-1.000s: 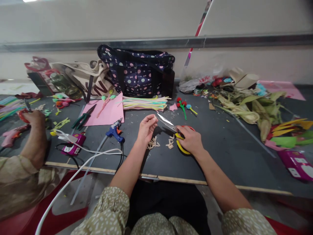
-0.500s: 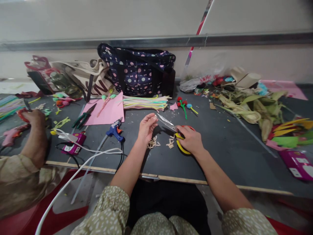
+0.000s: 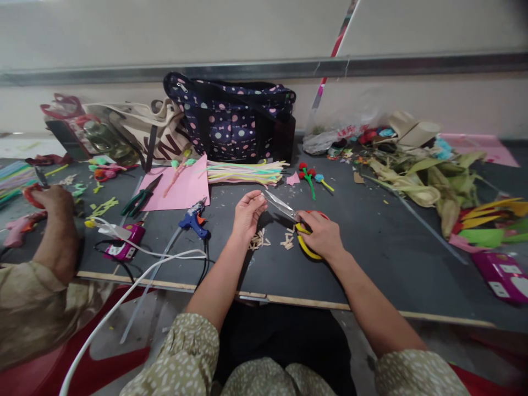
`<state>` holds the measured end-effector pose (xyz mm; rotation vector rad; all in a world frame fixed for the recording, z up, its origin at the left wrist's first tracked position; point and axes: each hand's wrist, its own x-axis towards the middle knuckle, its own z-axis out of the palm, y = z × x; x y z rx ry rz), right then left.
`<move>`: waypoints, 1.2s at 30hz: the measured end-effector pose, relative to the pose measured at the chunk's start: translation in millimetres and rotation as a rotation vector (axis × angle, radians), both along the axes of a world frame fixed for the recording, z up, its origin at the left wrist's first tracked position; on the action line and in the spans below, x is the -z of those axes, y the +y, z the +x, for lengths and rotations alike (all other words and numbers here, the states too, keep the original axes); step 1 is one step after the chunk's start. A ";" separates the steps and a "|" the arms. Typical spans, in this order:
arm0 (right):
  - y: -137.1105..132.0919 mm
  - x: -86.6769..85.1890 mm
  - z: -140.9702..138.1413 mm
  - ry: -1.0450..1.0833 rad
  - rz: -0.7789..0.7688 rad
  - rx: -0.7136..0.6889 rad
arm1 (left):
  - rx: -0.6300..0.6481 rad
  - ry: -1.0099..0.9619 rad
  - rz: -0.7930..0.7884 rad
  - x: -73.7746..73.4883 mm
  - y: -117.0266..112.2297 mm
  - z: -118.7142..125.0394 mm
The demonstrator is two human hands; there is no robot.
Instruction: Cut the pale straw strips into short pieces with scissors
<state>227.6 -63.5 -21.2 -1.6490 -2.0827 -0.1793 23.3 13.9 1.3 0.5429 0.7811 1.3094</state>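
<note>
Tho scissors (image 3: 286, 209) stay, co-wkr's hand (image 3: 53, 199) shifted L.

The co-worker's hand (image 3: 56, 201) and its orange-handled scissors (image 3: 34, 188) have shifted slightly left.

The table (image 3: 388, 264) (dark grey) bears pale bits (image 3: 258, 241) and bags (image 3: 235, 126).
</note>
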 end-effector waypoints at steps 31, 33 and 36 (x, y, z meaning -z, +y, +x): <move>0.0 10.3 1.0 0.032 -0.065 -0.063 | 0.009 0.034 0.001 2.1 -3.0 3.4; -0.3 9.7 1.0 0.033 -0.062 -0.066 | 0.010 0.033 0.003 2.5 -2.7 3.3; -0.9 8.9 0.7 0.034 -0.060 -0.070 | 0.011 0.032 0.003 2.9 -2.3 3.1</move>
